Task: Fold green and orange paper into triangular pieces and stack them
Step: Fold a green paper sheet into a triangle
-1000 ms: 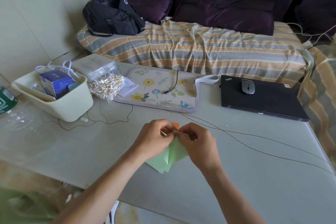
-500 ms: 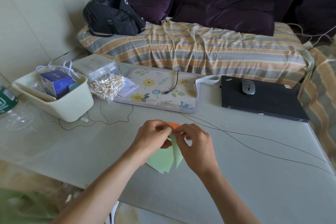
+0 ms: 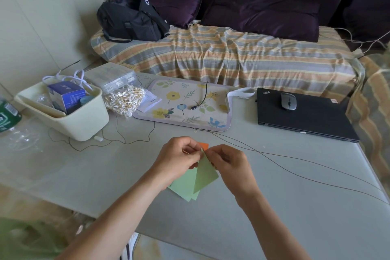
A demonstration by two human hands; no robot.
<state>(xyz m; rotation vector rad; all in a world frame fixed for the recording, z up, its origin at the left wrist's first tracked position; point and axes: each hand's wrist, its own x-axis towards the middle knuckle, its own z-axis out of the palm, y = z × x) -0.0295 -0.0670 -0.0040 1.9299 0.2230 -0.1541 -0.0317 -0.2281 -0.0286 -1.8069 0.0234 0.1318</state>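
Head view, both hands' fingers (image 3: 197, 151) pinching green paper (image 3: 205, 172)

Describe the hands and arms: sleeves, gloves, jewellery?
Both arms are bare for their whole visible length; no sleeves show. The left hand and right hand wear no gloves, and no rings, watch or wristbands are visible.

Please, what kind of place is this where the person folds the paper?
Most likely a room in a home: a sofa covered with a striped blanket stands behind the table, which carries a closed laptop and a bag of cotton swabs.
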